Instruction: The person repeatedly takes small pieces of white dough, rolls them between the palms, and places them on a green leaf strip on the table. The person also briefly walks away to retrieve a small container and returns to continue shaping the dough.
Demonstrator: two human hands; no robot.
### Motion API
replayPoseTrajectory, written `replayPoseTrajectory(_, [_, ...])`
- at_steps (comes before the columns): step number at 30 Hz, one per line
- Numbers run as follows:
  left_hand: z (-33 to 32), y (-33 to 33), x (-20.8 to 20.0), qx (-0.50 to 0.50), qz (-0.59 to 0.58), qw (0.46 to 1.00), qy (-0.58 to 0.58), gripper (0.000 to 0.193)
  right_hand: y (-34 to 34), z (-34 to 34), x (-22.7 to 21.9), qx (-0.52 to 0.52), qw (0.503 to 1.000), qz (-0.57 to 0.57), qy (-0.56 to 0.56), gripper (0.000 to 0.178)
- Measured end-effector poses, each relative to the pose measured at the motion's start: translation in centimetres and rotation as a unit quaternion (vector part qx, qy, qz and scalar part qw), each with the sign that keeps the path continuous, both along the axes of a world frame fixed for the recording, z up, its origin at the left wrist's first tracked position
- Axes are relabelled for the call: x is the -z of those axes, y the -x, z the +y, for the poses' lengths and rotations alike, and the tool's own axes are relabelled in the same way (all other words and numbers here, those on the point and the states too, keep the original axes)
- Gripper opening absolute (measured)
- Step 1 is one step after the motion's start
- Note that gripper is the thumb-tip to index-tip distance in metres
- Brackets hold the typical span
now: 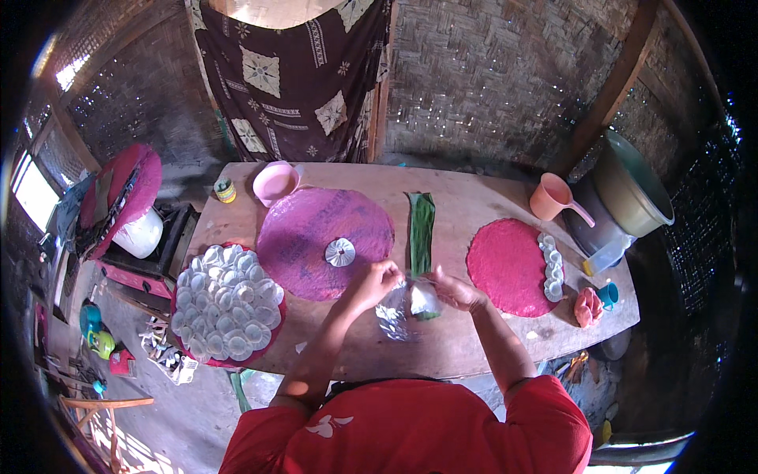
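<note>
My left hand (371, 286) is closed in a pinch above the middle of the wooden table, its fingertips at the upper edge of a crinkled clear plastic sheet (393, 322). A soft white piece (425, 300) lies beside the sheet, over the lower end of a long green leaf strip (422, 229). My right hand (458, 291) is just right of that white piece, with its fingers toward the leaf. Those fingers are blurred, and I cannot tell whether they grip anything. Left of the leaf, one pleated white round (340, 252) with a dark centre sits on a purple round tray (292, 229).
Many white rounds (229, 304) cover a tray at the table's left. On the right, a red round tray (505, 268) carries several small white cups (550, 268). A pink dipper (553, 199), blue cup (607, 296), large basin (636, 186), pink bowl (276, 183) and small jar (225, 189) stand around the edges.
</note>
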State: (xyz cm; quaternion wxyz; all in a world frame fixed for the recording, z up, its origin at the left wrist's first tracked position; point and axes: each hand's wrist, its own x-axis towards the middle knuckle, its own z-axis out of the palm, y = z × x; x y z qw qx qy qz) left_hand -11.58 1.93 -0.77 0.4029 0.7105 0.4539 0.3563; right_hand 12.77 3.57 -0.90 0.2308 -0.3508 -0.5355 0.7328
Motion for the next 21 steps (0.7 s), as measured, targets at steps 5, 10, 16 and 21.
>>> replayPoseTrajectory(5, [0.7,0.7,1.1,-0.100,-0.327,0.938,0.052,0.018,0.2,-0.3,-4.0,-0.090,0.980,-0.030,-0.176,0.041])
replayPoseTrajectory(10, [-3.3,-4.3,5.0,0.011,-0.108,0.990,-0.088,0.024,-1.6,3.2,-2.8,0.075,0.994,-0.042,-0.075,0.034])
replayPoseTrajectory(16, [-7.0,-8.6,7.4,0.045,0.358,0.897,-0.254,0.051,-0.6,4.8,5.1,0.073,0.831,-0.377,-0.402,0.053])
replayPoseTrajectory(21, [-6.9,-8.7,7.8,0.052,0.304,0.922,-0.234,0.054,-1.1,5.1,5.8,-0.020,0.770,-0.426,-0.475,0.071])
